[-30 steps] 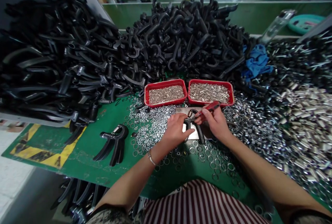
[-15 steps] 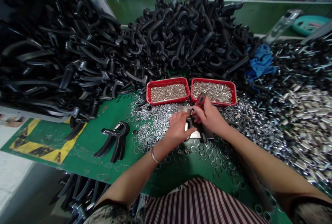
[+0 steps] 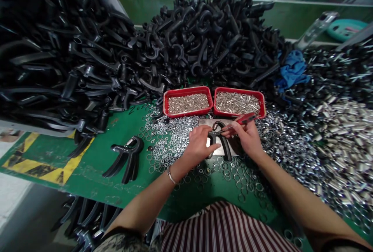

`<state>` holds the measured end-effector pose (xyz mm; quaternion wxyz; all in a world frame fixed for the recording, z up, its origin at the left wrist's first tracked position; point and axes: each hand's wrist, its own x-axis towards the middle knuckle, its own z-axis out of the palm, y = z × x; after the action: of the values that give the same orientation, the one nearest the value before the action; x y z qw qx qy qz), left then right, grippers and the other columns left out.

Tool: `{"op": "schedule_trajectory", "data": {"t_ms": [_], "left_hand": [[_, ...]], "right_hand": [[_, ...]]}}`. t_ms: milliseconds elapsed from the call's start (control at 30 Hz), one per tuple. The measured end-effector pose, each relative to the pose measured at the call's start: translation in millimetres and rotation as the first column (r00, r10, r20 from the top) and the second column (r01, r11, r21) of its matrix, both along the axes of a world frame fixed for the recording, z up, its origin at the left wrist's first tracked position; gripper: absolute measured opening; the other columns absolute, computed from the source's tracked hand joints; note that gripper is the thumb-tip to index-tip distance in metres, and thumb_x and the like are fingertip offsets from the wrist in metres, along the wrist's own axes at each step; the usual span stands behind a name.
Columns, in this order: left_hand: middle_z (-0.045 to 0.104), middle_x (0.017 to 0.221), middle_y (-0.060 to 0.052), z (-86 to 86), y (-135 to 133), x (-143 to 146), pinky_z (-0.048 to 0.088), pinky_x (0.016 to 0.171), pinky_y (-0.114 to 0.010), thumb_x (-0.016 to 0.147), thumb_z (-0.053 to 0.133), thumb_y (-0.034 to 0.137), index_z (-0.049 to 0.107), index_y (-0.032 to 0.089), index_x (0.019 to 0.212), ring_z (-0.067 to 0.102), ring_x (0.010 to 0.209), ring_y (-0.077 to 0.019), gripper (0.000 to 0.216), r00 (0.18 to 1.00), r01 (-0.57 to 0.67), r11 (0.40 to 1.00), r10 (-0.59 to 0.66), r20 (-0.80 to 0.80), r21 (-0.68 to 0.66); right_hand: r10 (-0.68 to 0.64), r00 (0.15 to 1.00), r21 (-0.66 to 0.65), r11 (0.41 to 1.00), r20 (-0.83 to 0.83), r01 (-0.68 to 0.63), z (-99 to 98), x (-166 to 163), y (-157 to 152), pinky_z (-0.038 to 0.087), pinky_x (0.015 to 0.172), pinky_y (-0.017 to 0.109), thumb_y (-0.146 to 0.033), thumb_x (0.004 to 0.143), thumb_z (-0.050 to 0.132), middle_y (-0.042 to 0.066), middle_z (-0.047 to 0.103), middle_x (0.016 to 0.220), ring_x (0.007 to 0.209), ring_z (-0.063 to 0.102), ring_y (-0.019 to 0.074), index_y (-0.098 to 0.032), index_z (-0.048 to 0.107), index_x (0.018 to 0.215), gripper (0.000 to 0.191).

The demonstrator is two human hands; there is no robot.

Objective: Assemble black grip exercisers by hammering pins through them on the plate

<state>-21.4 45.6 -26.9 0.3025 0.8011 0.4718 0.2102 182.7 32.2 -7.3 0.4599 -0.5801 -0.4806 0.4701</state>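
Note:
A black spring hand grip (image 3: 224, 145) lies on a small metal plate (image 3: 205, 122), its coil spring towards the far side. My left hand (image 3: 199, 142) is closed on its left side, thumb stretched to the right; the fingertips are partly hidden. In my right hand (image 3: 251, 139) is a red-handled tool (image 3: 245, 118) with a thin metal end, tilted so that this end points left at the grip's upper part. Whether the tip touches the grip I cannot tell. Another assembled hand grip (image 3: 127, 158) lies on the green table to the left.
Two red trays (image 3: 165, 106) of small metal parts and pins (image 3: 237, 102) stand beyond my hands. Loose nuts and rings (image 3: 166, 147) surround the plate. Black handles (image 3: 204, 38) are heaped behind and left. Silver sleeves (image 3: 346, 139) and a blue cloth (image 3: 293, 69) are right.
My right hand has moved right and turned, tipping the tool from nearly upright to a low slant. More of the hand grip shows now. My left hand stays almost in place.

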Motion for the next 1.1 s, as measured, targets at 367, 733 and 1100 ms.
{"op": "schedule_trajectory", "data": {"t_ms": [367,733,1100], "left_hand": [[0.055,0.133,-0.01,-3.8,-3.0,1.4,0.036,0.107,-0.048,0.083,0.073,0.046,0.052,0.022,0.128,0.048,0.125,-0.0313,0.056,1.0,-0.016,0.999,0.016,0.011,0.035],[0.053,0.139,-0.014,4.7,-6.1,5.0,0.036,0.106,-0.051,0.088,0.066,0.049,0.052,0.02,0.135,0.047,0.128,-0.035,0.057,0.997,-0.006,1.0,0.007,-0.08,0.016],[0.067,0.102,-0.012,50.6,100.6,-50.6,0.039,0.1,-0.05,0.095,0.052,0.022,0.071,0.019,0.104,0.058,0.107,-0.0313,0.021,0.94,-0.157,0.93,0.244,-0.238,0.332]], "right_hand": [[-0.004,0.789,0.108,0.991,0.614,-0.078,10.6,-12.1,-4.9,0.054,0.079,0.046,-0.055,0.093,0.052,0.013,0.07,0.092,0.09,0.07,0.0333,-0.024,0.048,0.1,0.032],[0.193,0.971,0.107,0.972,0.14,-0.209,53.6,-6.6,-19.5,0.057,0.067,0.041,-0.058,0.094,0.05,0.003,0.07,0.086,0.069,0.068,0.0212,-0.029,0.048,0.107,0.032],[-0.225,0.89,-0.06,0.961,0.397,0.27,38.8,154.4,-39.8,0.054,0.068,0.042,-0.053,0.088,0.065,0.013,0.074,0.08,0.063,0.07,0.024,-0.026,0.057,0.087,0.028]]}}
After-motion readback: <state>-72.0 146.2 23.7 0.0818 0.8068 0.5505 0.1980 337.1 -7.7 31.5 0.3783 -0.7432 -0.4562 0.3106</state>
